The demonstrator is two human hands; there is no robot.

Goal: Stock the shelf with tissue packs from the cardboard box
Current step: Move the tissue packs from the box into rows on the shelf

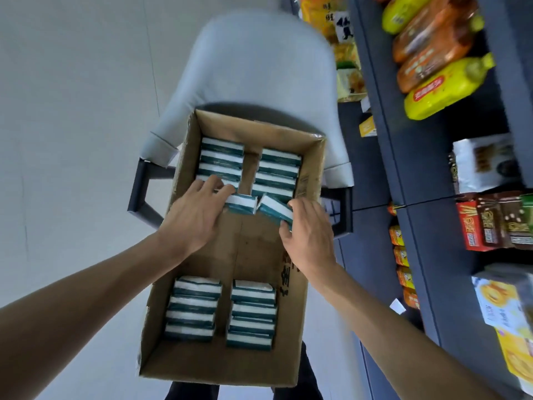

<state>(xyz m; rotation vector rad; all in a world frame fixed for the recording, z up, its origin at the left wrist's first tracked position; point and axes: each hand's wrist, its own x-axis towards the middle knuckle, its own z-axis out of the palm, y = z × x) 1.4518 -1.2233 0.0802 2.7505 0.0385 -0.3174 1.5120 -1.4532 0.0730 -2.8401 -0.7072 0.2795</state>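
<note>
An open cardboard box [184,362] rests on a grey chair and holds several teal-and-white tissue packs in rows at its far end [278,168] and near end [252,313]. The middle of the box floor is bare. My left hand [193,215] reaches into the box, its fingers laid on a tilted tissue pack [240,204] at the end of the far left row. My right hand [308,229] grips another tilted tissue pack [272,207] at the end of the far right row, thumb below it and fingers over its right end.
The grey chair [259,62] stands on a pale floor. A dark shelf unit [418,174] runs along the right, stocked with yellow and orange bottles [441,90], snack bags and boxed goods [490,220]. Dark trousers show below the box.
</note>
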